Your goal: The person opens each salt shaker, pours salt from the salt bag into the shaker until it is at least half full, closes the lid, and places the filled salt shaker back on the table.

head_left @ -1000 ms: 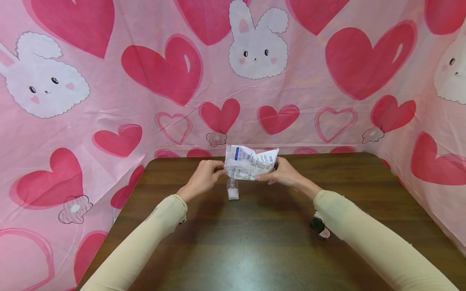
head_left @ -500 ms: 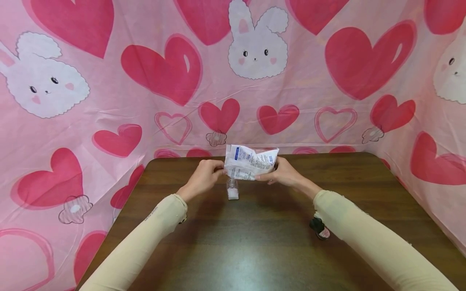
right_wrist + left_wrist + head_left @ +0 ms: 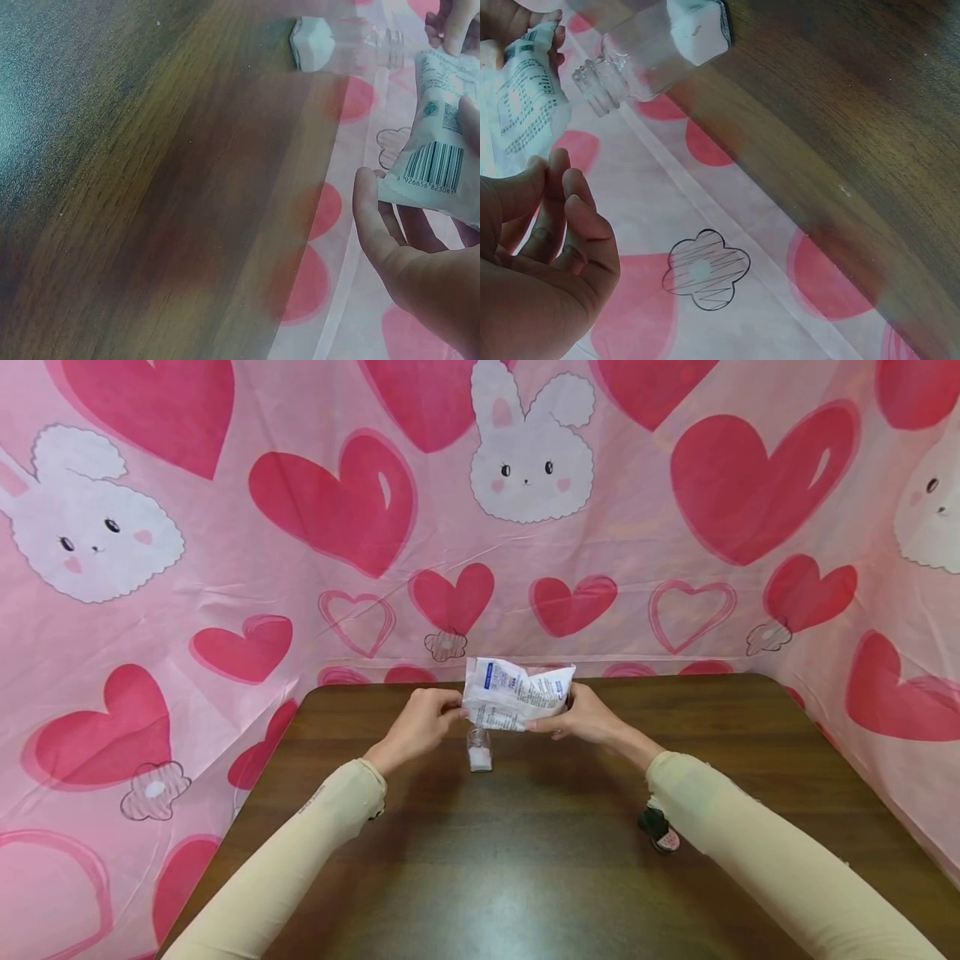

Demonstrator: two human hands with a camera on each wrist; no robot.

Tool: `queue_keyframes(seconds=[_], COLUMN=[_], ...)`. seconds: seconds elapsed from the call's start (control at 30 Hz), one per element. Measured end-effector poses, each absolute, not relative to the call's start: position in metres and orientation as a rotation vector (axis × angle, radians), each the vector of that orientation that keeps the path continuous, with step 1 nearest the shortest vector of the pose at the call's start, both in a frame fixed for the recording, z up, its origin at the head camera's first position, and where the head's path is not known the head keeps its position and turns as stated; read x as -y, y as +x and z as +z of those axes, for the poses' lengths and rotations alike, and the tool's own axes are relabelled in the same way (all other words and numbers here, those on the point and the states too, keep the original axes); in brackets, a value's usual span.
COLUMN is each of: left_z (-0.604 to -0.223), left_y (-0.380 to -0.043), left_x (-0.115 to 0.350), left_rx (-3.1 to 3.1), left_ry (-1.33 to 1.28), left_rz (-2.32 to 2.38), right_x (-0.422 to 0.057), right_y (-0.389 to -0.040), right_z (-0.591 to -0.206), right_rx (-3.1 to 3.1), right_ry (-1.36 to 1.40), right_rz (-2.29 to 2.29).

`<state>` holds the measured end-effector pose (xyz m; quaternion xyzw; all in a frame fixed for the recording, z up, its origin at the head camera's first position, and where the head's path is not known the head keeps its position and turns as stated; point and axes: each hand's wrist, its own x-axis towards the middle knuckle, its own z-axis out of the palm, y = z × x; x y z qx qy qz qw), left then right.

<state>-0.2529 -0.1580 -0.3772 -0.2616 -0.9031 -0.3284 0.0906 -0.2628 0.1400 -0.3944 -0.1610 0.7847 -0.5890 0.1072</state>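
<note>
A white printed packet [image 3: 516,695] is held tilted over a small clear glass jar [image 3: 478,752]. My right hand [image 3: 588,717] grips the packet's right end, and its barcode shows in the right wrist view. With thumb and forefinger, my left hand [image 3: 423,722] pinches the packet's left corner; in the left wrist view the other fingers of that hand [image 3: 555,255] are loosely curled. The jar [image 3: 656,49] stands upright with a threaded, uncapped neck right under the packet's lower left corner. White powder [image 3: 480,760] fills roughly its lower half.
On the brown wooden table [image 3: 480,860], a small dark and pink object [image 3: 660,831] lies beside my right sleeve, which partly covers it. A pink cloth [image 3: 525,552] with hearts and rabbits hangs behind the table and along both sides.
</note>
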Motion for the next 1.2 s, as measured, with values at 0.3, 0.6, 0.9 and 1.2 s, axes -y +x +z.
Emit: queue_keyframes(seconds=[0.3, 0.6, 0.9, 1.2], left_z=[-0.3767, -0.3780, -0.3787, -0.3774], left_y=[-0.2523, -0.2523, -0.2520, -0.2522], left_x=[0.1583, 0.1588, 0.1591, 0.1587], left_rx=[2.678, 2.678, 2.689, 2.672], left_ry=[-0.782, -0.782, -0.773, -0.780], left_rz=[-0.968, -0.973, -0.974, -0.965], right_x=[-0.1394, -0.1389, -0.1387, -0.1393], right_y=[-0.2633, -0.2632, -0.2629, -0.2640], right_z=[-0.3938, -0.3941, -0.3945, -0.3950], right_rx=[-2.317, -2.316, -2.325, -2.319], right_ry=[-0.466, -0.466, -0.480, -0.480], right_rz=[-1.732, -1.728, -1.717, -1.728])
